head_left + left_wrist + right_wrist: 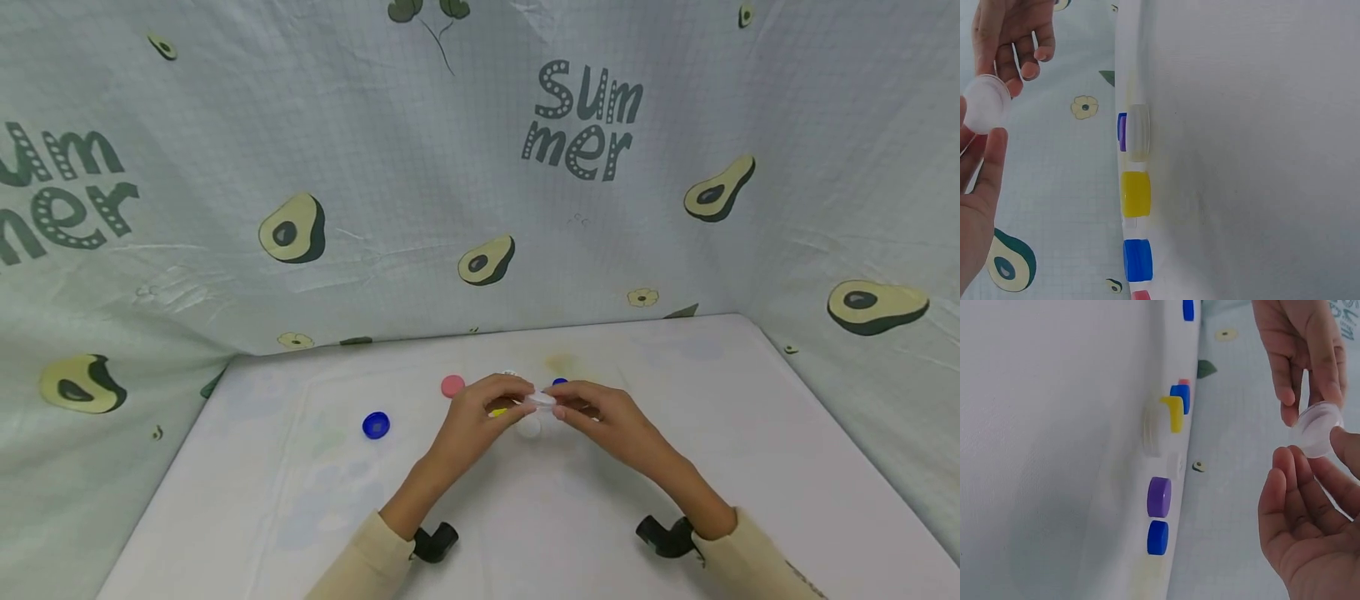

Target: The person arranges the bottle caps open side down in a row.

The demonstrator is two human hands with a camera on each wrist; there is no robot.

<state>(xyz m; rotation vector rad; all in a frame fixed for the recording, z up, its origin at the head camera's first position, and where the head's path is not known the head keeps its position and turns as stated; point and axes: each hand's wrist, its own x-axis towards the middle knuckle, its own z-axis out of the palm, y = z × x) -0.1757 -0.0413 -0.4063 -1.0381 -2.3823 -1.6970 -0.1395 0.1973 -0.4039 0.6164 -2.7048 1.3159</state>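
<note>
A small, round, translucent white lid [542, 401] is held above the table between both hands. My left hand [480, 408] pinches its left edge with thumb and fingertips. The right hand [611, 419] pinches the opposite edge; its thumb lies against the rim in the right wrist view. Just beneath the hands, a clear round container or lid [529, 428] rests on the table. Beside it a yellow lid [498, 412] is partly covered by the left hand. A purple lid [1159, 497] stands out in the right wrist view.
A blue lid [376, 425] lies left of the hands, a pink lid [452, 386] behind the left hand. Another blue lid [560, 381] sits behind the right fingers. The white-covered table [315, 492] meets a printed cloth backdrop [390, 292] at its far edge.
</note>
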